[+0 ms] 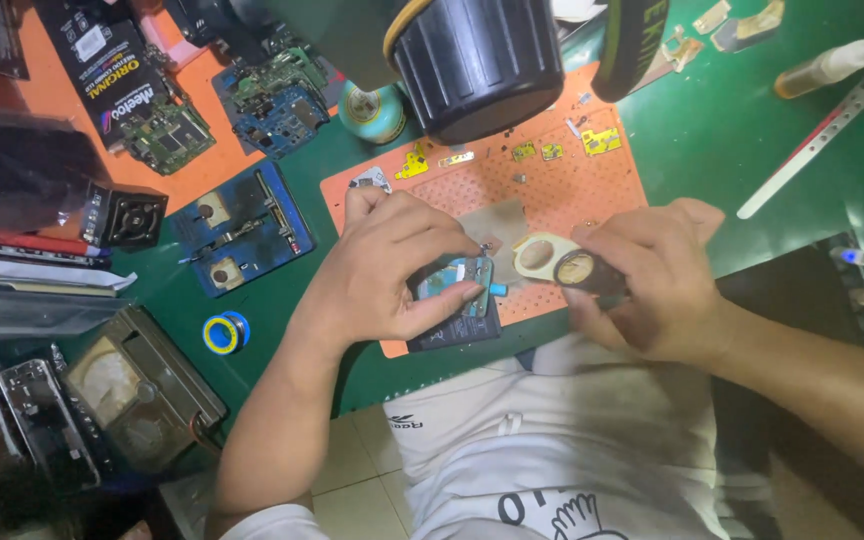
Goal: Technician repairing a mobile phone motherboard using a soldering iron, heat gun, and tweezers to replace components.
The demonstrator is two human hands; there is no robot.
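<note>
1. Left hand pressing down a small opened phone with a blue-green board, thumb and fingers clamped on it, at the near edge of the orange mat.
2. Right hand gripping a small round tin, just beside the phone, with a pale ring-shaped piece touching it.
3. Small yellow parts scattered along the mat's far edge.
4. Black microscope barrel hanging above the mat's far side.
5. Blue holder plate and circuit boards on the green bench, toward its left side.
6. Solder spool near the bench's near edge, beside a meter.
</note>
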